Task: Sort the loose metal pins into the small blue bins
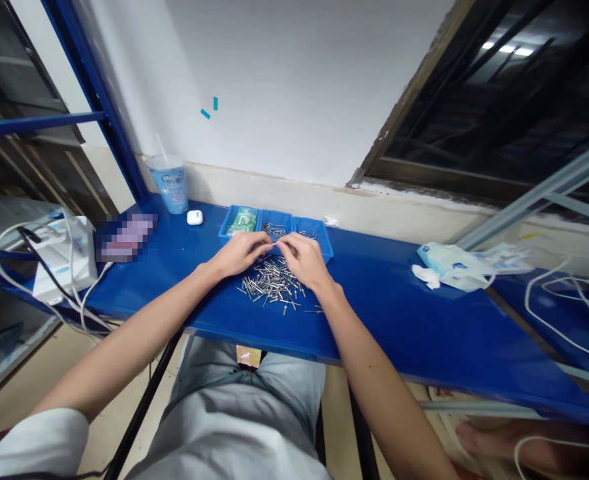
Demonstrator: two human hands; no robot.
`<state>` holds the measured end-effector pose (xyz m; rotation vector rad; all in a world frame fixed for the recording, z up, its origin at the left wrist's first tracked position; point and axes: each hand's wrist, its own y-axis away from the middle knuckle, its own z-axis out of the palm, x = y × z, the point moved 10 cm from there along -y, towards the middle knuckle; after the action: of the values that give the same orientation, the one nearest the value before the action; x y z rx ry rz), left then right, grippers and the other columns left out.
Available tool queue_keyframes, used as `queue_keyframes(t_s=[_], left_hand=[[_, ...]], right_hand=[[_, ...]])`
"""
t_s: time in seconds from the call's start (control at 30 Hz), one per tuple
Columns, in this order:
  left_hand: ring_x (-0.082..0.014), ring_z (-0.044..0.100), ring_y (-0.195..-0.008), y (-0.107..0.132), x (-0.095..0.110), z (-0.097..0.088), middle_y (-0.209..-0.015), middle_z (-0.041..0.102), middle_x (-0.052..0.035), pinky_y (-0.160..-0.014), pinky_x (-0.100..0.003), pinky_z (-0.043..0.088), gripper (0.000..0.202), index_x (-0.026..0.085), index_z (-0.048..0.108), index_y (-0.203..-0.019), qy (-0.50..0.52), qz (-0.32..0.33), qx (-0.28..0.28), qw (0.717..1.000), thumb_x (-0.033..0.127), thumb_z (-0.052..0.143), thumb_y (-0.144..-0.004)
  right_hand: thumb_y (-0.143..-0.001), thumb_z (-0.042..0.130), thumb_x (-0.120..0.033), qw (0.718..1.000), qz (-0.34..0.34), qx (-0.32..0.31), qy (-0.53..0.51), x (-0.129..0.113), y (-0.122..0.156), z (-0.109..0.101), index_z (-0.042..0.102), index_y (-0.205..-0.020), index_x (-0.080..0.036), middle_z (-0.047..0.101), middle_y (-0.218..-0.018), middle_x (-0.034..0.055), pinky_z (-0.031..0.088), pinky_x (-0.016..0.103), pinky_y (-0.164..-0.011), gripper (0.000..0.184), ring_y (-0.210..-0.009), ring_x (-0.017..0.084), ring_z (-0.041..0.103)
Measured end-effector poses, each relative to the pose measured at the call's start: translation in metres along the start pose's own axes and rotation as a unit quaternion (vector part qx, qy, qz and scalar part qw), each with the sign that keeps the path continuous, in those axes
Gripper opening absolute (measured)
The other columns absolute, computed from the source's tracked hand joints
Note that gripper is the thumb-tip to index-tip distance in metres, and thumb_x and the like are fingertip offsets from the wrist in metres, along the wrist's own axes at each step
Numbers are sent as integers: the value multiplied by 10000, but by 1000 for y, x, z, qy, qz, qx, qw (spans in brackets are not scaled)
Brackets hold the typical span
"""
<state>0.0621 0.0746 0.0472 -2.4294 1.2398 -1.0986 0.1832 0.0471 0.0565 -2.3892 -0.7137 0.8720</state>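
Observation:
A heap of silvery blind rivets (274,280) lies loose on the blue tabletop (374,293). Just above it, my left hand (245,253) has thumb and fingers pinched on one end of a thin blind rivet (275,244). Fingers of my right hand (304,259) close on its other end, so the two hands meet over the pile. Behind them stand three joined blue bins: the left bin (225,223) holds a green-printed packet (244,221), while the middle bin (277,217) and right bin (319,225) contain rivets, partly hidden by my hands.
At the back left stand a blue drink cup (169,187) and a white earphone case (195,217). A white power strip (69,260) with cables lies farther left, near a blurred pinkish object (128,239). Wet-wipe packaging (454,265) rests on the right. Wall behind.

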Motion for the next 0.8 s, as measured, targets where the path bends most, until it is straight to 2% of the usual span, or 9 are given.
queue_keyframes(t_s=[0.13,0.23,0.43,0.5,0.6,0.7,0.8], left_hand=[[-149,568,-681,1,-2,-4,-795,687,-31,-693,-289,420,224,182,687,-994,-7,-11,19,1000,337,532,-1038],[-144,542,-658,1,-3,-9,-784,678,-28,-673,-285,414,228,182,681,-978,-9,-18,41,999,344,530,-1036],[-136,523,-614,2,-4,-17,-772,690,-30,-648,-285,406,233,179,676,-963,-17,-30,69,997,343,524,-1030],[-138,526,-592,2,-7,-14,-721,674,-25,-634,-286,397,243,176,683,-966,-22,-39,54,998,348,522,-1027],[-140,534,-551,1,-11,-2,-630,639,-9,-630,-289,391,266,165,711,-1005,-29,-44,-4,999,357,527,-1020],[-146,551,-550,2,-14,11,-629,655,-23,-634,-296,386,302,148,745,-1041,-50,-45,-62,996,354,526,-1009],[-155,543,-547,3,-23,18,-622,653,-39,-619,-303,372,332,128,776,-1043,-83,-75,-96,989,337,523,-995]], right_hand=[[-1040,538,-316,999,-13,39,4,-2,0,-11,761,-990,-215,691,-974,69,500,346,-805,250,-851,192,637],[-1028,565,-299,997,-19,74,6,-2,0,-20,774,-993,-221,670,-987,70,516,356,-797,226,-851,191,636],[-1031,545,-314,985,22,171,17,6,5,-44,762,-990,-240,642,-966,70,529,383,-783,232,-854,208,631],[-1037,527,-340,971,48,233,26,8,11,-60,745,-995,-229,624,-948,78,523,391,-770,248,-821,210,617],[-1047,504,-386,944,80,316,43,10,21,-81,712,-992,-207,589,-930,83,505,385,-737,280,-757,197,585],[-1047,490,-399,927,103,354,67,15,27,-91,680,-973,-200,568,-939,85,490,381,-752,285,-769,196,577],[-1051,465,-407,920,121,359,103,27,27,-91,674,-968,-198,565,-977,89,479,413,-854,307,-871,225,599]])
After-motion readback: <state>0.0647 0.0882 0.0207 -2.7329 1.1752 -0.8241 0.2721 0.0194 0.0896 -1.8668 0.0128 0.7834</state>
